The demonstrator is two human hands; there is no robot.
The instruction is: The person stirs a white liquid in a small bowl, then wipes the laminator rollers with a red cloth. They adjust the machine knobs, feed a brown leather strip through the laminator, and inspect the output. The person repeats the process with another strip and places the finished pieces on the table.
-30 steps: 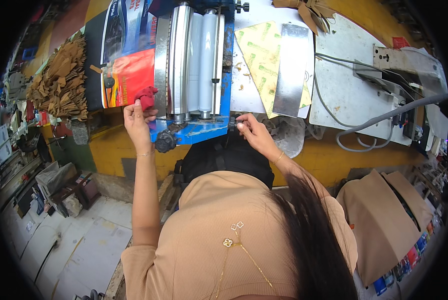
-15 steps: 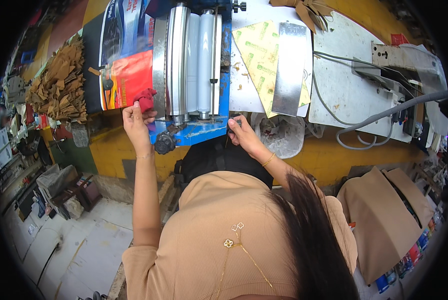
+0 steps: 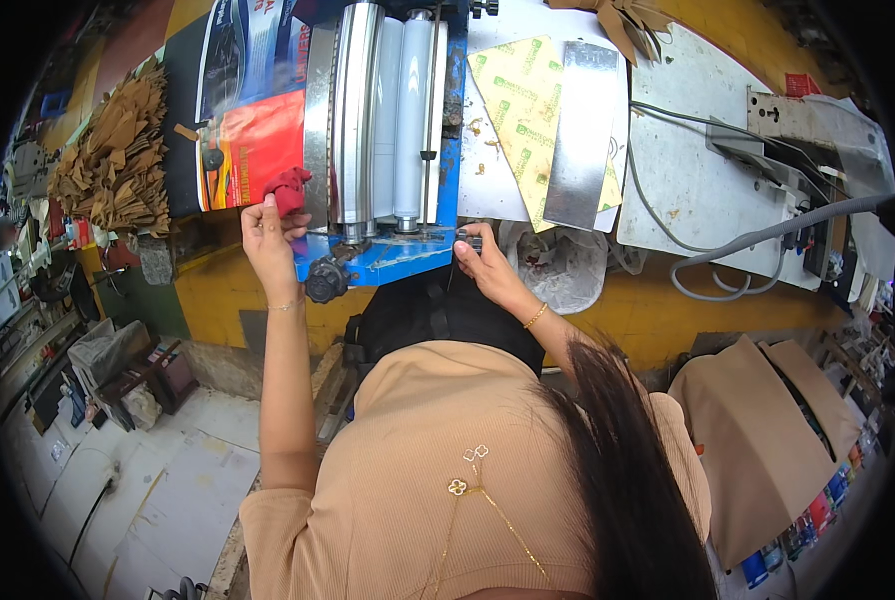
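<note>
A blue-framed roller machine (image 3: 396, 262) with a shiny metal roller (image 3: 360, 120) and a pale roller (image 3: 414, 125) stands before me. My left hand (image 3: 270, 232) is at its near left corner, fingers closed on a crumpled red cloth (image 3: 288, 190). The cloth lies over a red and blue printed sheet (image 3: 263, 140) beside the rollers. At the near right corner, my right hand (image 3: 484, 262) pinches a small black knob (image 3: 471, 238) on the frame's side. Another black knob (image 3: 326, 280) sticks out at the near left, touched by neither hand.
A heap of brown cut pieces (image 3: 118, 165) stands at the left. Right of the machine lie a yellow printed sheet (image 3: 518, 110) and a metal plate (image 3: 578, 135). A plastic-lined bin (image 3: 558, 268) sits below. A grey hose (image 3: 768, 225) curves over the white table (image 3: 668, 190).
My right thumb and fingers have shifted slightly on the black knob, which shows more now. My left hand stays on the red cloth, with only a small movement. The whole view has shifted a little.
</note>
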